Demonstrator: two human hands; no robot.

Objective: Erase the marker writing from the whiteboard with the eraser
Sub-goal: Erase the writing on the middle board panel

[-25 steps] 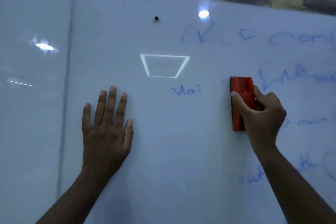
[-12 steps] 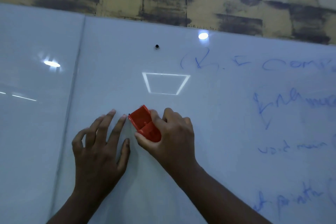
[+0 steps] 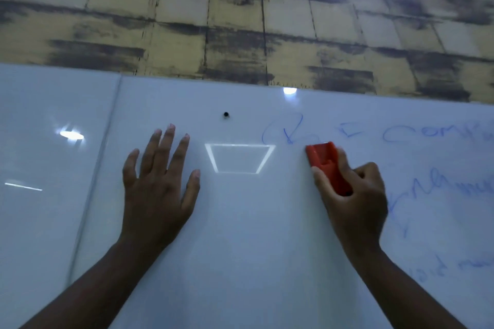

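Swept back rightward from beside the left hand (image 3: 157,192), the red eraser (image 3: 327,167) sat just below the top blue scrawl (image 3: 283,131) on the whiteboard (image 3: 246,235). Gripped by its long sides in the right hand (image 3: 352,195), fingers clamped round it, though blurred; left fingers splayed flat. Probably light, rigid plastic, best held mid-body.
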